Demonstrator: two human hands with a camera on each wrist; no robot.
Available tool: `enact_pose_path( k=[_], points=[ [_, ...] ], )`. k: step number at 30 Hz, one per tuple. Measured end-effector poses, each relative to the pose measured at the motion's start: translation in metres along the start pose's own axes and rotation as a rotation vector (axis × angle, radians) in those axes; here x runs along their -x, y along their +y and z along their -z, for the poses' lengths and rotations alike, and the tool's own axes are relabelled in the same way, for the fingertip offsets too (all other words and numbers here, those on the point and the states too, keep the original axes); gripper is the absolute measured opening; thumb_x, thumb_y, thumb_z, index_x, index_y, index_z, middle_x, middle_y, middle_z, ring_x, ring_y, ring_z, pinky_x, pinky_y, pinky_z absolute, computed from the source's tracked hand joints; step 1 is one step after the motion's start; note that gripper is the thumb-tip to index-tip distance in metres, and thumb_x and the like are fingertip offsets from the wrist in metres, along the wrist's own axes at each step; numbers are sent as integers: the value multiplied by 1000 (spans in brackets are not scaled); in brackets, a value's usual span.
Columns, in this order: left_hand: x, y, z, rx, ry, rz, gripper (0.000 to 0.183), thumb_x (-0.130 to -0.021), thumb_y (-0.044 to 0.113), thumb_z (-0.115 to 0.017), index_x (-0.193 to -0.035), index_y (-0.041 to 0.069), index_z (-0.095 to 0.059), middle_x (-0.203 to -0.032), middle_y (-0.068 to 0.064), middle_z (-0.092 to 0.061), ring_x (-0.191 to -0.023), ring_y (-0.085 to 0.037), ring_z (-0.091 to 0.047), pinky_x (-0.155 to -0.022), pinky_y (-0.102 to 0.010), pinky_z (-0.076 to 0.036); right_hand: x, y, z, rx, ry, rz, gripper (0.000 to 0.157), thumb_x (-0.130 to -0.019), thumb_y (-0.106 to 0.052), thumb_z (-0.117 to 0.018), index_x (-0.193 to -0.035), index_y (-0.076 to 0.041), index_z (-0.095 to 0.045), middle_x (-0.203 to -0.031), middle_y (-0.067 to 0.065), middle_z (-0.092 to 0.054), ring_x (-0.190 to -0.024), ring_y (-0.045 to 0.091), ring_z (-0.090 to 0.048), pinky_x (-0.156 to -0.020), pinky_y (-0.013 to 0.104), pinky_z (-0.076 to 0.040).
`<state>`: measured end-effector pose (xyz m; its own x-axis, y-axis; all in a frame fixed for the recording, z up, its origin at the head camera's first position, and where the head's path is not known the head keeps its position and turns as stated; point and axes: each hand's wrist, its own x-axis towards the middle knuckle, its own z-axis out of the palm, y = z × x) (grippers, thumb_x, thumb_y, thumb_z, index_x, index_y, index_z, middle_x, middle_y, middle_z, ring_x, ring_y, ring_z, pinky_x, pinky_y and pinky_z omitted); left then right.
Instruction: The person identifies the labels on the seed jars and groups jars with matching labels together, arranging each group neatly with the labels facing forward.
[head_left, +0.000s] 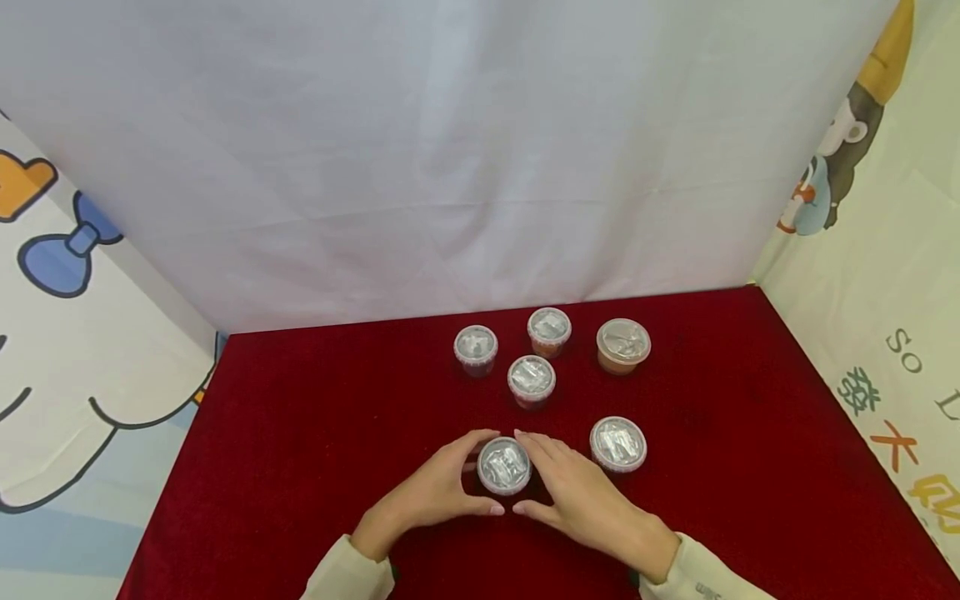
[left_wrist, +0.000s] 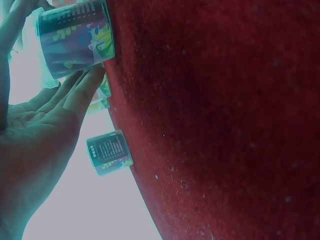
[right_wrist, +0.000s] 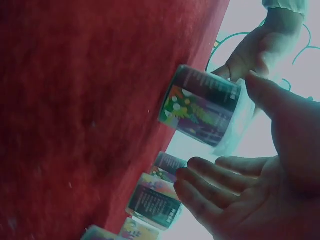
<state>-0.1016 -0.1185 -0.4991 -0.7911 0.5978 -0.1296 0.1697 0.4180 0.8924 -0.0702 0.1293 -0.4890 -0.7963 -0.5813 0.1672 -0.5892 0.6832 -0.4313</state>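
Note:
A small round plastic tub (head_left: 504, 467) stands on the red cloth between both hands, silvery under its clear lid. In the right wrist view the same tub (right_wrist: 200, 107) shows a dark, colourfully printed side label. My left hand (head_left: 438, 483) curves loosely about its left side, thumb in front and fingers behind. From the other side my right hand (head_left: 573, 492) frames it with fingers and thumb spread; a gap shows between its fingers and the tub in the right wrist view. Whether the left fingers (left_wrist: 82, 92) touch the tub I cannot tell.
Another lidded tub (head_left: 618, 444) sits just beyond my right hand. Farther back stand several more: a left one (head_left: 476, 350), a middle one (head_left: 532, 382), a rear one (head_left: 549, 332) and a wider one (head_left: 623, 346). A white curtain (head_left: 480, 167) rises behind the red cloth (head_left: 315, 400).

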Motion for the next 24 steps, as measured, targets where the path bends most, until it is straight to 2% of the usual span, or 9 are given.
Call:
enact_pose_path(
  k=[9, 16, 24],
  points=[
    [-1, -1, -3, 15, 10, -5, 76, -88, 16, -89, -151, 5, -47, -148, -12, -57, -136, -28, -58, -108, -41, -54, -2, -3, -9, -235, 21, -94, 73, -95, -23, -82, -153, 5, -47, -140, 16, -63, -127, 29, -65, -103, 48, -55],
    [-1, -1, -3, 41, 13, -6, 71, -91, 11, -86, -150, 4, -46, -148, -13, -57, -137, -29, -57, -108, -38, -53, -6, -4, -14, -319, 33, -153, 70, -93, -17, -84, -150, 5, -50, -143, 19, -62, -132, 32, -62, -107, 51, -53],
    [-1, 2, -3, 69, 28, -11, 67, -91, 6, -84, -148, 1, -47, -146, -16, -58, -136, -30, -59, -104, -34, -56, -7, -2, -16, -454, 35, -161, 68, -94, -13, -82, -150, 5, -49, -142, 17, -62, -127, 30, -63, -98, 39, -59]
  ],
)
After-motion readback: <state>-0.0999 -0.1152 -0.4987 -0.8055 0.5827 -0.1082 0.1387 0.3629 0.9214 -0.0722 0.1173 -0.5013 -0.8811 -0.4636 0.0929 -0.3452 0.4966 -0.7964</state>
